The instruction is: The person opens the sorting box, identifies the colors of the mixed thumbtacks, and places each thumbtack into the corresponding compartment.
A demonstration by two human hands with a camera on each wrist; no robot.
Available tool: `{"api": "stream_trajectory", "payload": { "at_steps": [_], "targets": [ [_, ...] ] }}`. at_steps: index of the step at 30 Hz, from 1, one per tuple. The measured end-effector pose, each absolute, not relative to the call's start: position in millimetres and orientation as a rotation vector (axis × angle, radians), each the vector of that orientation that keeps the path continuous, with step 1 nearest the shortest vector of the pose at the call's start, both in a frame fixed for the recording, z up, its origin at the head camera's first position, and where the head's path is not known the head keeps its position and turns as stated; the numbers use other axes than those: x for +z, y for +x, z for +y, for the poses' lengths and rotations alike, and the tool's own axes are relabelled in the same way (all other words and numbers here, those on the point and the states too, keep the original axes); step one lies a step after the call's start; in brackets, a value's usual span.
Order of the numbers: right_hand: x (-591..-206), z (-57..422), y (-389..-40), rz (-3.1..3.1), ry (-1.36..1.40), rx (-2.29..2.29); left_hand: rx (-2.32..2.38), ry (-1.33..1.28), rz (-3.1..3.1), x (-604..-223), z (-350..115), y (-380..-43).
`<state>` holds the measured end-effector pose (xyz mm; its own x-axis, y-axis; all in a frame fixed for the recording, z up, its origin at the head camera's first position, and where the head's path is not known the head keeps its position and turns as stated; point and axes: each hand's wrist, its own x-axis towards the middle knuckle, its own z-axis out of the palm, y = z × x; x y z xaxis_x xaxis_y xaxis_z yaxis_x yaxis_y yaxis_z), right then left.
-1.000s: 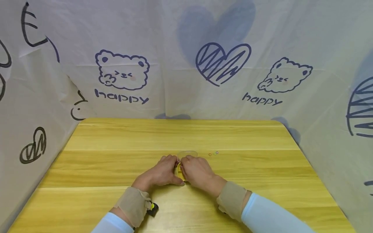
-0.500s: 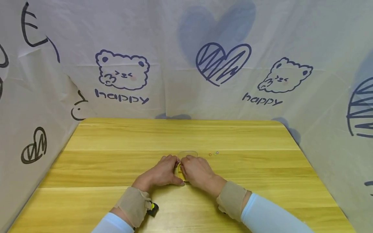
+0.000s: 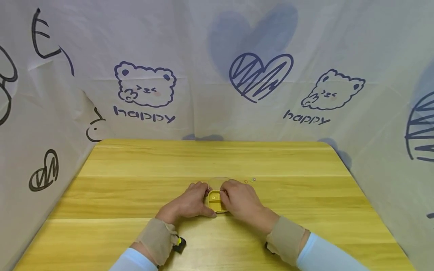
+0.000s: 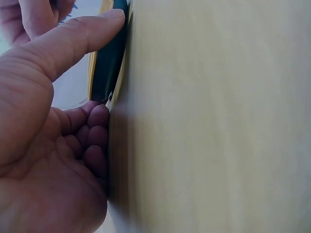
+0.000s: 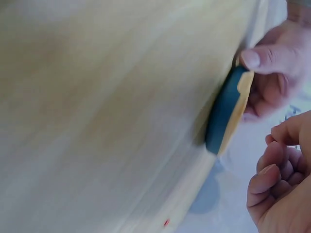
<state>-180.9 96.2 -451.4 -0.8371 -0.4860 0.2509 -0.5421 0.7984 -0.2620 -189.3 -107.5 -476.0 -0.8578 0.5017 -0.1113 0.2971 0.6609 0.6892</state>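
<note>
A small box with a yellow compartmented inside rests on the table; its outer side looks dark blue-green. A clear lid stands open behind it. My left hand holds the box from the left, thumb along its near edge. In the left wrist view, that thumb presses the box's side while the other fingers curl beyond it. At the box's right side, my right hand partly covers it. Its fingers are curled, apart from the box in the right wrist view, with nothing visible between them.
A few tiny coloured rings or beads lie beyond and right of the box, with a reddish one nearest my right hand. The wooden table meets white cloth walls with drawings at the back and sides.
My right hand has drawn back to the right, uncovering more of the yellow compartments. The left hand keeps its hold on the box. The head view has shifted slightly.
</note>
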Motion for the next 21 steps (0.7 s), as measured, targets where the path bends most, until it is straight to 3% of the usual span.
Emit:
{"api": "stream_trajectory", "payload": {
  "at_steps": [21],
  "targets": [
    [-455,196,-216,-2.830,0.309,0.845,1.006,0.645,2.603,-478,-106,-189]
  ]
}}
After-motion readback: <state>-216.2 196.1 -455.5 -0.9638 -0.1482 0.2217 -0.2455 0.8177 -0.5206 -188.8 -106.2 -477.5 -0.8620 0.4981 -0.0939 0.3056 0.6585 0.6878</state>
